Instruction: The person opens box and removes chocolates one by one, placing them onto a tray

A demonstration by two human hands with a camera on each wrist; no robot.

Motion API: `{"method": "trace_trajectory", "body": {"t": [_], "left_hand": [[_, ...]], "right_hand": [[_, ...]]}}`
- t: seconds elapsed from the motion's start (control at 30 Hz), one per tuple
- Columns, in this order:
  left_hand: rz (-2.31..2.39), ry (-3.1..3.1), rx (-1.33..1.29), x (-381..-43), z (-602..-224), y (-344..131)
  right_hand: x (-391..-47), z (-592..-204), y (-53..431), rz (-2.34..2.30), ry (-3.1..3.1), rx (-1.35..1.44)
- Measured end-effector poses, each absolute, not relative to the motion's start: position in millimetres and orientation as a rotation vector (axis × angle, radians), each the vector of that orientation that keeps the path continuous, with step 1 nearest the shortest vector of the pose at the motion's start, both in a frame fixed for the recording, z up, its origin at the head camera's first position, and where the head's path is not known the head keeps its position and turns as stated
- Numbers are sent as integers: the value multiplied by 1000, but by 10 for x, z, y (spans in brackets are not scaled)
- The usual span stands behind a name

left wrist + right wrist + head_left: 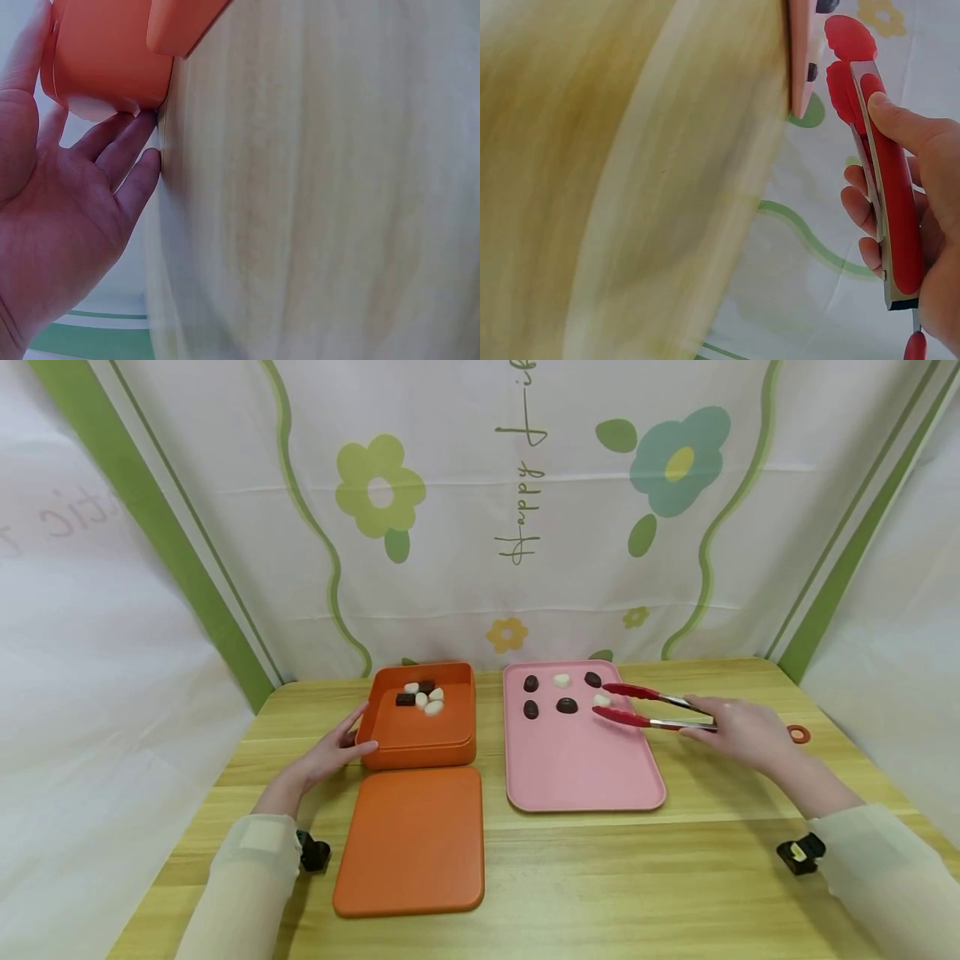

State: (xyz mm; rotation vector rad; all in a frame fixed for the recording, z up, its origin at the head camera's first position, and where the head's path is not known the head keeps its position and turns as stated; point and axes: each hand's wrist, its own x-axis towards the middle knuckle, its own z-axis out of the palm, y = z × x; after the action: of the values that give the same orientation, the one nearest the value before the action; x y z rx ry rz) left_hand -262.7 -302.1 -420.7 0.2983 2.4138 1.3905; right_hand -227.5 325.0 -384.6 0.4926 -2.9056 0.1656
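My left hand [328, 758] rests at the left side of an orange box [420, 757], thumb near its front corner and fingers extended along the wall. White and dark brown pieces lie inside the box. My right hand [742, 733] grips red-and-silver tongs [894, 195] over the right side of a pink tray [585, 768]. The tongs' red tips are spread, with a white piece [602, 700] between them; whether they touch it I cannot tell. Several dark brown oval pieces [567, 705] and another white piece [562, 680] lie on the tray's far half.
An orange lid [412, 843] lies flat in front of the box. The wooden table [600, 885] ends at a flower-printed curtain [450, 568] behind, with white cloth at both sides. A narrow strip of table separates box and tray.
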Motion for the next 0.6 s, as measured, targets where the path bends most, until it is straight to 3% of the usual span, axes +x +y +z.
{"method": "trace_trajectory", "body": {"t": [0.6], "left_hand": [[1377, 2420, 299, -2630, -4200, -3013]], "right_hand": [[-2223, -3624, 2838, 226, -2731, 665]]}}
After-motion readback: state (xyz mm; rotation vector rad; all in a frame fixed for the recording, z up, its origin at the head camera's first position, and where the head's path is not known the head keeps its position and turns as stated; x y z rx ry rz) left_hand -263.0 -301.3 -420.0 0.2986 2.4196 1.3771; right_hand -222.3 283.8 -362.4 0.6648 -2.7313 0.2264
